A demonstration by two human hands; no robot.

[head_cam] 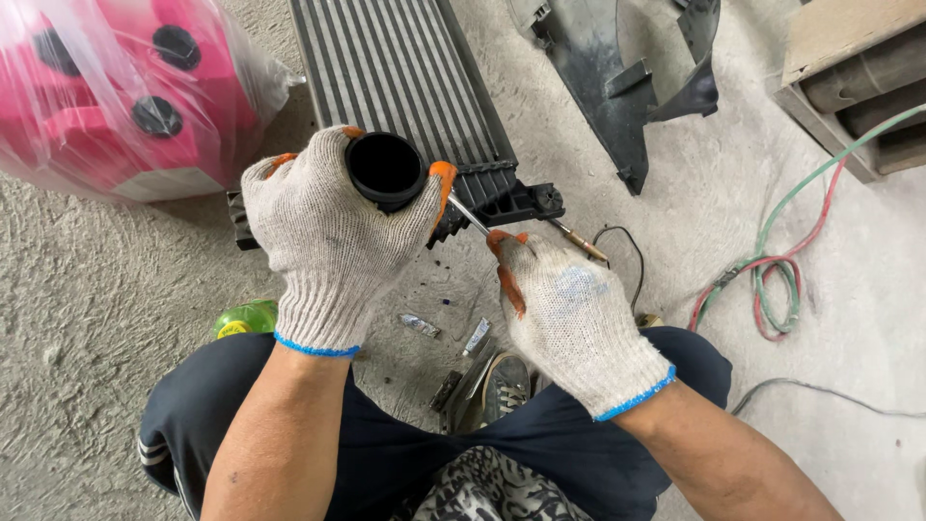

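On the concrete floor (87, 289), the left hand (328, 232) grips the black round plastic pipe mouth (384, 166) of the grey finned metal cooler (405, 77). The right hand (569, 318) pinches a thin brass-tipped metal torch (569, 234) (tip pointing away); best kept steady and low against the joint.

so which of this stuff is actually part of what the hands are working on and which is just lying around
In hand:
- left gloved hand gripping the black round pipe mouth
- grey finned metal radiator core
- right gloved hand holding the thin metal rod with a brass tip

Lying about:
- pink plastic-wrapped bundle
- green and red hoses
- black plastic trim panel
- small green bottle
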